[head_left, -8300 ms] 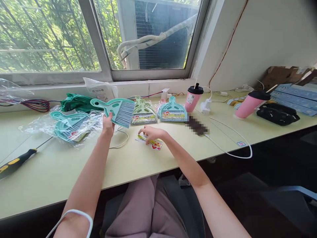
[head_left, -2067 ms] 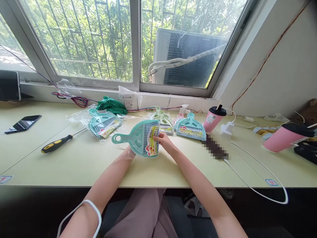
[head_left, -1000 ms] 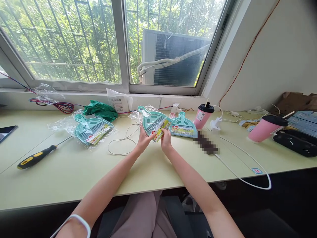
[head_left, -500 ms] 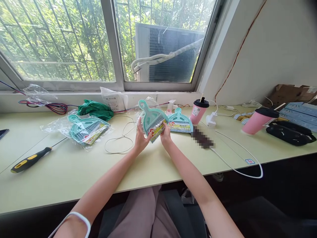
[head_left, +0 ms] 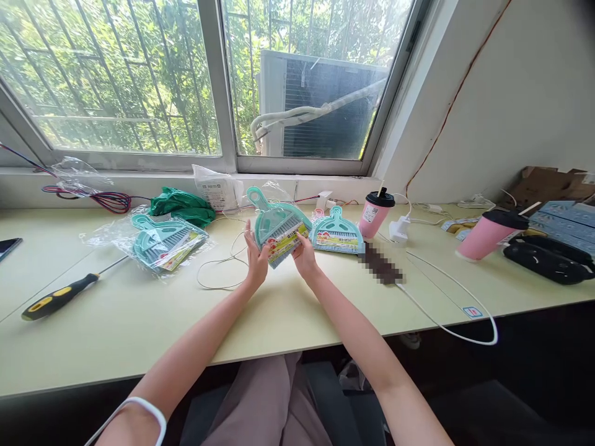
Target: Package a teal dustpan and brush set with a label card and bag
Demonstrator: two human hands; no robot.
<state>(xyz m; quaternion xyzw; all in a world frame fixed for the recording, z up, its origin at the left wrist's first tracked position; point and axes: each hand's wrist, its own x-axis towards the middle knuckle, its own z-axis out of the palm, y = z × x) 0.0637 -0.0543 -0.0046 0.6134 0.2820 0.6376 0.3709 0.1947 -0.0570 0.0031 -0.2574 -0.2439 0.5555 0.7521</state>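
Both hands have come together on one turquoise dustpan-and-brush set (head_left: pixel 277 227); about eight seconds ago the left hand alone was carrying it with its handle toward the left, while the right hand was reaching to a card on the tabletop (head_left: pixel 195 328). Now the set is tilting above the middle of the tabletop, just beyond the wearer's hands, with clear film (head_left: pixel 275 186) showing behind it and a printed card (head_left: pixel 284 243) crossing the bristles.

Left hand (head_left: pixel 257 263) is supporting the set's left side, thumb in front and fingers extending along the edge, so its grip is fairly open but holding. Right hand (head_left: pixel 305 257) is pinching the lower right corner by the card in a narrow grip. Seen from both grips, the set is lying ahead and between them; the left hand is sitting nearer the handle, the right hand nearer the bristle end.

Its long axis is running from upper left to lower right. The looped handle is pointing away from the person and leftward, and the bristles are facing down toward the right hand.

Another turquoise set (head_left: pixel 337 236) is resting just to the right, and a bagged set (head_left: pixel 162 243) is lying well to the left, near a screwdriver (head_left: pixel 60 297).
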